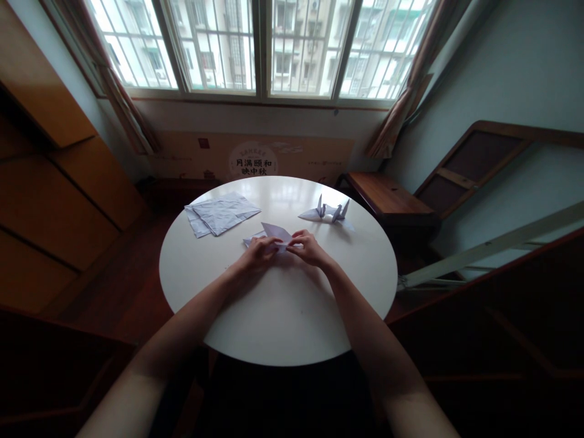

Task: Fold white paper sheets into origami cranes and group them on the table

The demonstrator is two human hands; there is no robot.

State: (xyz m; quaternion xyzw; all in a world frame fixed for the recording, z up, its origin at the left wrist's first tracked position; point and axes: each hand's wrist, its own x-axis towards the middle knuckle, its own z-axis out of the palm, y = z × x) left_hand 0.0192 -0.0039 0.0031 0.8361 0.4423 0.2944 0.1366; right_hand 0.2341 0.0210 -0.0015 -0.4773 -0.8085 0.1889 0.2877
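Note:
A partly folded sheet of white paper (275, 231) is held above the middle of the round white table (283, 316). One pointed flap of it stands up behind my fingers. My left hand (261, 250) grips its left side, fingers bent around the edge. On the right side, my right hand (308, 246) pinches the paper between thumb and fingertips. The fingertips of both hands nearly meet at the near fold, and they hide part of it. Two folded paper cranes (326, 212) stand close together at the table's back right.
Several creased paper sheets (223, 213) lie overlapping at the table's back left. A wooden bench (387, 193) stands beyond the right edge, near a leaning wooden frame (456, 173). Behind the table, a printed cardboard panel (182, 152) rests below the barred window (301, 48).

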